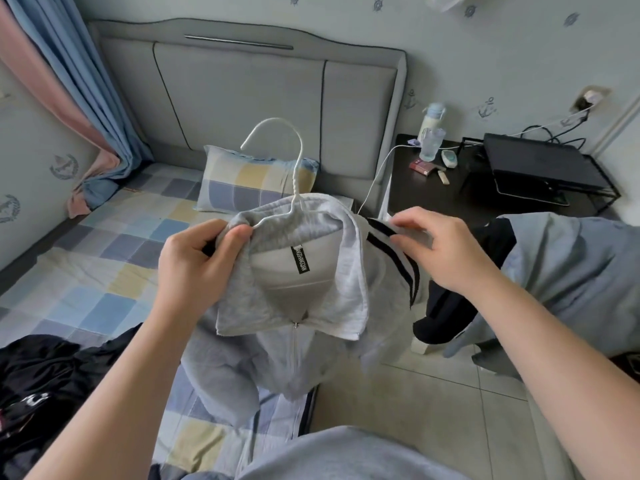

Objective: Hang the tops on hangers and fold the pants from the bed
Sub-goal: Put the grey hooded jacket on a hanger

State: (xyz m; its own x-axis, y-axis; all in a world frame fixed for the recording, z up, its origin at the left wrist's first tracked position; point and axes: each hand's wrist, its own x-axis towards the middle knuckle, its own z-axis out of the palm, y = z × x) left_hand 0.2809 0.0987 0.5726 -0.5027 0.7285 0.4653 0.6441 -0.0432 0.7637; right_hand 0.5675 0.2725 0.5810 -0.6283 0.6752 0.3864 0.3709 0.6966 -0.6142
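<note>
Above checked bed (86, 271), left hand (197, 268) and right hand (440, 251) pinch grey top (294, 355); label (300, 259) seems illegible.

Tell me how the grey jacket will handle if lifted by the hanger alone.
Likely floppy: the jacket sags and bunches in its lower half. Probably light, since the thin hanger shows no bending. It may slip off; the right hand pinches a shoulder possibly not seated.

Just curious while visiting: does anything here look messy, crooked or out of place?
The grey jacket sits unevenly on the white hanger: one shoulder is bunched in the left hand, while the right hand pinches the striped shoulder. Black clothes lie crumpled on the bed.
</note>
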